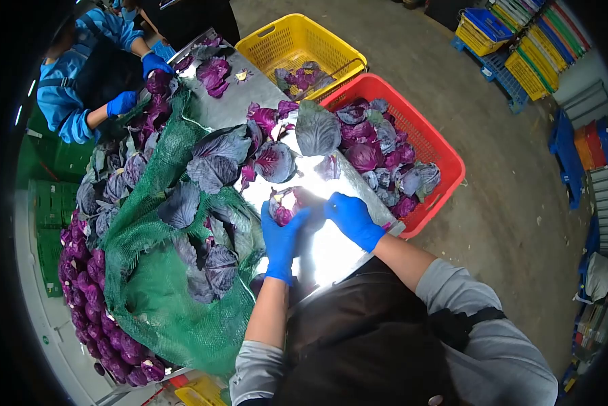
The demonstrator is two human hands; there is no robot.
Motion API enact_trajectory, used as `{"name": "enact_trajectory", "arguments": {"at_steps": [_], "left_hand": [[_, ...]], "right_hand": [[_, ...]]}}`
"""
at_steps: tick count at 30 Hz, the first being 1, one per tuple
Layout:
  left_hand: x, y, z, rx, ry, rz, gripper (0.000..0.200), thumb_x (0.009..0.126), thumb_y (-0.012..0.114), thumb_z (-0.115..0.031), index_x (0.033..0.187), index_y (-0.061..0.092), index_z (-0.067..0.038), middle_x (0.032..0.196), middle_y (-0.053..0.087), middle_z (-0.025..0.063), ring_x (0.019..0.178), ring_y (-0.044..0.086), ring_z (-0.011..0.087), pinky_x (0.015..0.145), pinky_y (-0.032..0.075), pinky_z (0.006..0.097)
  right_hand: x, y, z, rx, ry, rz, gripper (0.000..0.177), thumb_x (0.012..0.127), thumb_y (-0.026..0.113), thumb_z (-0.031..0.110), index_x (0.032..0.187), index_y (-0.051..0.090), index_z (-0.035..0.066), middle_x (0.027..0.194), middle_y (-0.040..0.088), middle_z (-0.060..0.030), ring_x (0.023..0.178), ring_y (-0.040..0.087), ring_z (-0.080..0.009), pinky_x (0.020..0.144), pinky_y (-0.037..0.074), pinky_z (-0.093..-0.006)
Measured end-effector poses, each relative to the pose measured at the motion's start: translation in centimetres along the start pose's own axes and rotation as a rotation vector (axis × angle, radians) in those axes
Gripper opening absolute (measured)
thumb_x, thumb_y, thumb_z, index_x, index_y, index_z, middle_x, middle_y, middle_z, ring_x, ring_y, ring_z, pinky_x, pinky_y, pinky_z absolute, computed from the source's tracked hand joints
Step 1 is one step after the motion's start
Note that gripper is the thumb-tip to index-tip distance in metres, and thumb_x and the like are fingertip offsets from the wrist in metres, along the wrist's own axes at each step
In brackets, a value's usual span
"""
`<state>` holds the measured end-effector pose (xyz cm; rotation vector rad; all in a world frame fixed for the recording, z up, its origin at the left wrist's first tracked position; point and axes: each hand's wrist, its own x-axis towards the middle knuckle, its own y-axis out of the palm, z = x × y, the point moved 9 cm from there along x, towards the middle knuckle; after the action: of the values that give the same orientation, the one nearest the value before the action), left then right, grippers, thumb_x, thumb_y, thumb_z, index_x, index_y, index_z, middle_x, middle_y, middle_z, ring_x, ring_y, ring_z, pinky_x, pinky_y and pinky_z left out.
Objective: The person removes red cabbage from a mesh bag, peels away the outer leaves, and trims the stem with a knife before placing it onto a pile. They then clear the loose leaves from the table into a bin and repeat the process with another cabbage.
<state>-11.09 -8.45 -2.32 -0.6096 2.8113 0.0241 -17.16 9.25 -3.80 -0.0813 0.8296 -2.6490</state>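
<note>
While hands (280, 238) (352, 219) hold a cabbage (287, 203), leaves (378, 145) fill the red basket (453, 177).

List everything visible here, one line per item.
red cabbage head: one, purple, between the hands
loose leaves: many, purple, table centre
net sack: one, green, table left
cabbage pile: many, purple, far left
table: one, steel, centre
red crate: one, holds leaves, right of table
yellow crate: one, few leaves, top centre
stacked crates: several, yellow and blue, top right
co-worker: one, blue sleeves and gloves, top left
left hand: one, blue glove, gripping the head
right hand: one, blue glove, beside it
</note>
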Motion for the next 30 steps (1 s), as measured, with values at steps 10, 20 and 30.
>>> {"name": "enact_trajectory", "arguments": {"at_steps": [10,20,30], "left_hand": [[-1.1,-1.3,1.4,-0.195,-0.107,0.202,0.091,0.058,0.078,-0.008,0.137,0.033,-0.001,0.130,0.045,0.0108,0.118,0.046,0.0230,0.101,0.038,0.0332],[-1.8,2.1,-2.5,0.359,0.221,0.055,0.099,0.053,0.086,-0.030,0.130,0.032,0.001,0.116,0.047,0.0145,0.104,0.050,0.0253,0.091,0.043,0.0359],[-2.4,2.3,-4.5,0.434,0.299,-0.062,0.081,0.054,0.085,-0.024,0.117,0.041,-0.001,0.103,0.051,0.0106,0.095,0.052,0.0195,0.081,0.046,0.0328]], "right_hand": [[0.8,-4.7,1.2,-0.121,-0.093,-0.087,0.052,0.078,0.069,0.037,0.118,0.053,0.007,0.087,0.065,-0.0168,0.075,0.065,-0.0241,0.064,0.050,-0.0329],[1.1,-2.6,5.8,-0.319,-0.099,0.251,0.047,0.082,0.060,0.048,0.115,0.060,0.014,0.090,0.067,-0.0082,0.075,0.064,-0.0258,0.064,0.050,-0.0344],[2.8,-0.8,10.4,-0.333,-0.420,0.357,0.029,0.088,0.047,0.039,0.108,0.060,0.022,0.086,0.065,-0.0084,0.077,0.063,-0.0305,0.067,0.050,-0.0398]]}}
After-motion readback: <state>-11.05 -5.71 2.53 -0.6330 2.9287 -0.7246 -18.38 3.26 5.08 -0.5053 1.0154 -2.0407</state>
